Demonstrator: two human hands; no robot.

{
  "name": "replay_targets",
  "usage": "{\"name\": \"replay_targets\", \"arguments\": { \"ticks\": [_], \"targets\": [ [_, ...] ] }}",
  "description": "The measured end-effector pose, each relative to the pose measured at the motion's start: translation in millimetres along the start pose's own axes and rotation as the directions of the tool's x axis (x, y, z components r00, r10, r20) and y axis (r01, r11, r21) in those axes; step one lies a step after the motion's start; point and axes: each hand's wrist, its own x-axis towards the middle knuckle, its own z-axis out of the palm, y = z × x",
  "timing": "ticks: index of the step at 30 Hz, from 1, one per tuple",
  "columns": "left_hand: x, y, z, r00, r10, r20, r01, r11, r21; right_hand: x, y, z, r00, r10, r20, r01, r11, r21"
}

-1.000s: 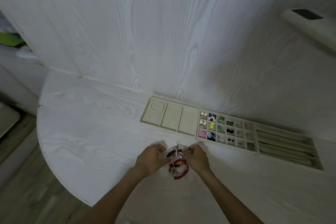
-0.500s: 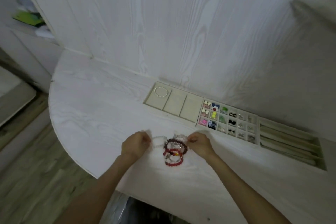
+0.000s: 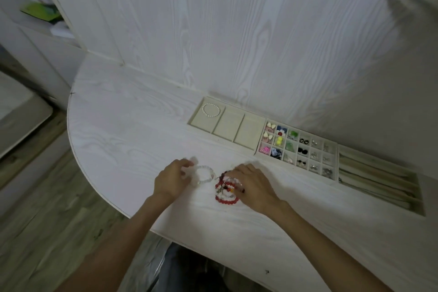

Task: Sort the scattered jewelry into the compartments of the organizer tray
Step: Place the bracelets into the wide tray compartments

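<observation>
near the tabletop's front edge the left hand pinched a light, limp clear bead bracelet by its rim, while the right hand pressed curled fingers on the tangled bracelet pile.

Left hand pinches clear bracelet on table

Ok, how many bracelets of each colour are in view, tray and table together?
Pearl bracelet, in the tray's leftmost large compartment: 1
Pale beaded bracelet, by the left hand: 1
Bright red bracelet, in the pile: 1
Dark red mixed bracelet, in the pile: 1
Total: 4 distinguishable; the tangle under the right hand may hide more.
</observation>
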Motion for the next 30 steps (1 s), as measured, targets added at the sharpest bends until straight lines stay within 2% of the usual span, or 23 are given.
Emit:
{"name": "replay_targets", "arguments": {
  "ticks": [2, 6, 11, 13, 15, 19, 23, 27, 30],
  "targets": [
    [-1, 2, 5, 1.000, 0.000, -0.027, 0.000, 1.000, -0.021, 4, -3, 8, 0.997, -0.055, 0.054, 0.061, 0.993, -0.101],
    [5, 4, 14, 0.994, -0.107, 0.039, 0.107, 0.994, -0.002, 19, -16, 11, 0.999, -0.012, 0.049, 0.018, 0.992, -0.128],
    [14, 6, 15, 0.998, -0.067, -0.016, 0.068, 0.997, 0.043, 48, -30, 3, 0.977, 0.139, 0.161, -0.151, 0.987, 0.063],
    [15, 4, 10, 1.000, 0.015, 0.027, -0.016, 0.999, 0.046, 58, -30, 4, 0.974, 0.142, 0.174, -0.161, 0.982, 0.099],
    [17, 0, 4, 0.993, 0.063, 0.103, -0.056, 0.996, -0.074, 68, -30, 10, 0.967, 0.163, 0.193, -0.202, 0.958, 0.203],
    [25, -10, -10, 0.960, 0.187, 0.210, -0.103, 0.929, -0.356, 78, -29, 20, 0.961, 0.208, 0.181, -0.274, 0.785, 0.556],
    [38, -6, -29, 0.949, 0.213, 0.230, -0.057, 0.839, -0.541, 91, -31, 15, 0.965, 0.191, 0.180, -0.262, 0.690, 0.675],
    [62, 11, -49, 0.947, 0.217, 0.237, -0.041, 0.814, -0.580, 115, -35, -6, 0.945, 0.315, 0.083, -0.237, 0.491, 0.838],
    [88, 25, -61, 0.957, 0.218, 0.191, -0.071, 0.815, -0.575, 133, -32, -25, 0.924, 0.382, 0.003, -0.195, 0.465, 0.864]
  ]
}}
